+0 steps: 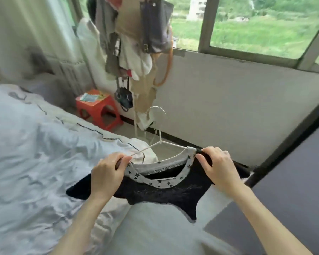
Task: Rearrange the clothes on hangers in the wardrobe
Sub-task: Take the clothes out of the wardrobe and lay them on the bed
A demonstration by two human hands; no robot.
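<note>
A black top [166, 194] with a grey star-print collar [162, 182] hangs on a white hanger [159, 142], held out flat in front of me. My left hand [107, 173] grips the left shoulder of the top over the hanger's arm. At the right shoulder, my right hand [217, 166] holds the fabric the same way. The hanger's hook points up and away from me. Its right arm is inside the collar; part of the left arm is bare.
A bed with pale blue bedding [35, 153] fills the left. A red plastic stool [98, 109] stands by the wall. Bags and clothes [136, 43] hang from above near the window [247, 24]. A dark frame and grey panel [292, 172] are at the right.
</note>
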